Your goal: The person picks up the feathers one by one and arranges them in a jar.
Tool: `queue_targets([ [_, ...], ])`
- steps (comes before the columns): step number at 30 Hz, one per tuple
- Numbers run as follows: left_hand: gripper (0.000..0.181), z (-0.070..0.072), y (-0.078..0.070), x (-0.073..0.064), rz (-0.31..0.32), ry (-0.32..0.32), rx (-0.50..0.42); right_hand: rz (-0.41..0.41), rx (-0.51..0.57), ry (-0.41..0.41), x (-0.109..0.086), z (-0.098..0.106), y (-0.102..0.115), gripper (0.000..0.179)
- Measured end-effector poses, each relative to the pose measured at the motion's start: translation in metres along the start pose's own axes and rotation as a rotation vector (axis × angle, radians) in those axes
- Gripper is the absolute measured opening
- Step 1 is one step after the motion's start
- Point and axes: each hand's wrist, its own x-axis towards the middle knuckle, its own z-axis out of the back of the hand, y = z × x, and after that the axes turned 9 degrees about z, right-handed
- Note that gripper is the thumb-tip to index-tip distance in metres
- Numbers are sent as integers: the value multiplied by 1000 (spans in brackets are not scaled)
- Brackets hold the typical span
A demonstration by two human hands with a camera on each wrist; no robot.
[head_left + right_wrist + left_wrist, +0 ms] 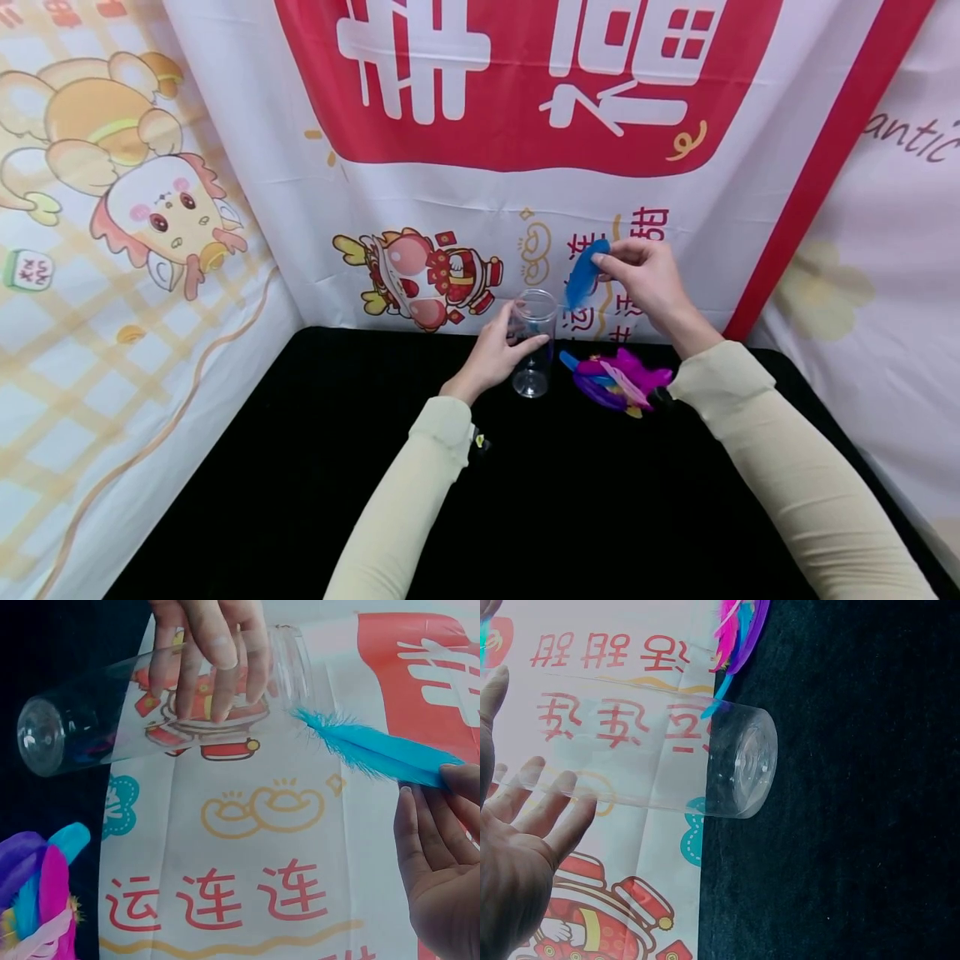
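My left hand (495, 350) holds a clear plastic cup (532, 382) around its side, fingers behind and thumb across the front. The cup stands upright on the black table, its round mouth upward; nothing shows inside it in the right wrist view. A blue feather (585, 275) is pinched by one end between the thumb and fingers of my right hand (648, 279). In the right wrist view the feather's fluffy end (319, 724) is close beside the cup's rim (294, 664); I cannot tell if they touch.
A pile of purple, magenta, pink, blue and yellow feathers (618, 379) lies on the black table (480, 508), right of the cup. Behind the table's far edge hangs a white and red printed cloth (450, 192). A patterned cloth (150, 333) hangs on the left.
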Motion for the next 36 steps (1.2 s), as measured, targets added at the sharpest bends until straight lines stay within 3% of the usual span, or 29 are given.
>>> queue_targets([
  [8,64,1,-1,0,-1,-10,12,59,57,-38,3,-6,9,28],
  [14,66,1,0,0,7,-15,8,67,38,-65,4,-13,11,28],
  [27,72,-1,-1,-2,5,-15,6,28,6,-82,1,-24,7,26],
  [36,74,1,-2,-2,22,-3,-2,19,-24,-15,-3,-26,0,28],
])
